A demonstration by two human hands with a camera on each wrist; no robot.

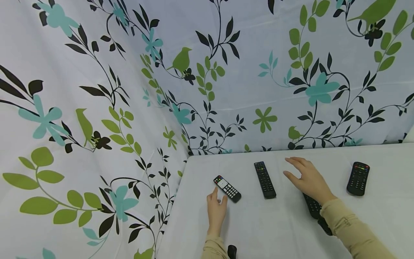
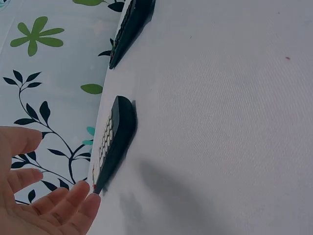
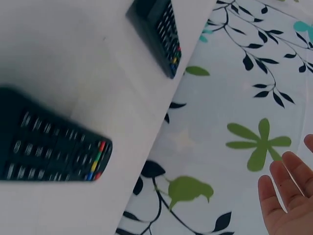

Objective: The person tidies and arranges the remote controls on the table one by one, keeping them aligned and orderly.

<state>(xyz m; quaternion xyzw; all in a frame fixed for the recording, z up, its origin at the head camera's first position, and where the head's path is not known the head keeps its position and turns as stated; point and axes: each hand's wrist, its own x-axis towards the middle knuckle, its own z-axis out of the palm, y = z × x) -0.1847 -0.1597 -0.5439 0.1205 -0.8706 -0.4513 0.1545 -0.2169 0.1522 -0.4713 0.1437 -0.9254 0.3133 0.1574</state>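
The left hand [image 1: 216, 210], loosely spread, is beside the white-buttoned remote [image 1: 228, 189] — perhaps touching; the right hand [image 1: 308, 180], also spread, hangs near a part-hidden remote [image 1: 312, 206]. Both lie face-up on the table [image 1: 262, 230] — likely so buttons show.

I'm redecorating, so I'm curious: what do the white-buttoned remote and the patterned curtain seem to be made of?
The white-buttoned remote looks like hard plastic, fairly matt: its sides are smooth and evenly dark. The patterned curtain seems to be matt printed fabric, since it hangs in soft folds, though plastic sheeting is possible.
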